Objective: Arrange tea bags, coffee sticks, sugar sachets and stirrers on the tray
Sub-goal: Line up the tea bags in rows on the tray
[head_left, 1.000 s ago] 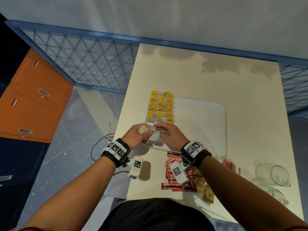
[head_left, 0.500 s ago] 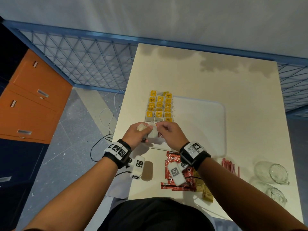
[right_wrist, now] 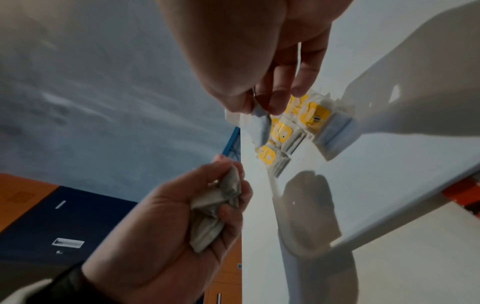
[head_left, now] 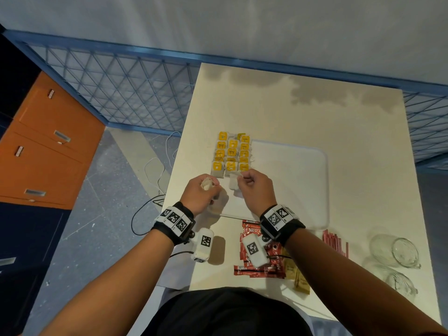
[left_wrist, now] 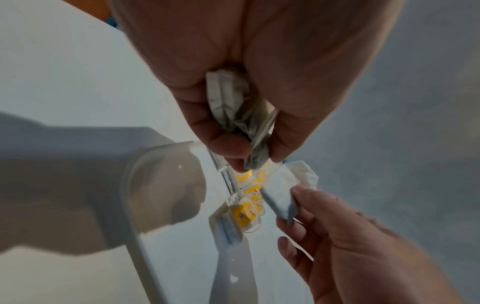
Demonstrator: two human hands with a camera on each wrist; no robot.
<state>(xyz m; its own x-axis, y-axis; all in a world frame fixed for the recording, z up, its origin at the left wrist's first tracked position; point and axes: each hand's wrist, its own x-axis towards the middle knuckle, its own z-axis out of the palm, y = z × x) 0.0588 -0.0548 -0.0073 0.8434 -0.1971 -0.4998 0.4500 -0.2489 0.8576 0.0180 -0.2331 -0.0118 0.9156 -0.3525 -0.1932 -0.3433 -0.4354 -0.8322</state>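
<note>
Right hand (head_left: 254,187) pinches one tea bag (head_left: 234,181) by its top edge; it hangs long axis vertical, just near of the tea-bag rows (head_left: 231,154) at the tray's (head_left: 303,190) far-left corner. Left hand (head_left: 201,192) clutches crumpled wrappers (head_left: 206,184).

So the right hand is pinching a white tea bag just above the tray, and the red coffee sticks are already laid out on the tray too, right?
Not quite. The right hand does pinch a white tea bag above the tray, but the red coffee sticks are not on it. The head view shows them lying on the table, near the person, outside the tray's near edge.
</note>
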